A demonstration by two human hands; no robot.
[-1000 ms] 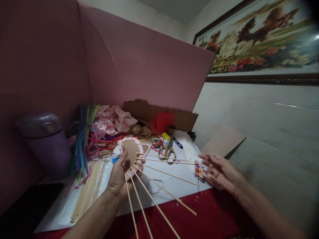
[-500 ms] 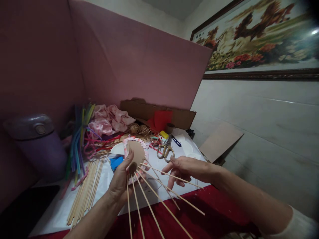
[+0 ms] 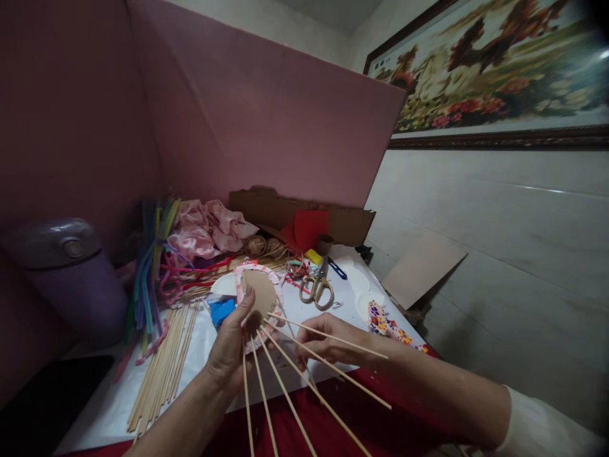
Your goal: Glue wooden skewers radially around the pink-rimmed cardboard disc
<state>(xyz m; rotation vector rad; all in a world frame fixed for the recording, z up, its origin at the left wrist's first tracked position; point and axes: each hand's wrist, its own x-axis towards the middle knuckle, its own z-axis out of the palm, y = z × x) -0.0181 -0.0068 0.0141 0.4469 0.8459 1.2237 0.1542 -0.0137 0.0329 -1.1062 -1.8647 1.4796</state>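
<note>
My left hand grips a cardboard disc edged with pink patterned fabric, its thumb pressed on the face. Several thin wooden sticks fan out from the disc's lower edge toward me and to the right. Behind the two upper right sticks, my right hand has its fingers closed around another stick, which slants down from the disc; the fingertips are partly hidden. Gold-handled scissors lie beyond my right hand. Blue material lies left of the disc.
Loose wooden sticks and coloured pipe cleaners lie on the left, near a purple container. Pink cloth, twine balls and a cardboard strip are at the back. Flowered fabric sits at the right.
My right hand has moved left and down toward the sticks, and its spread fingers have closed. The flowered fabric at the right has come into sight. My left hand stays on the disc.
</note>
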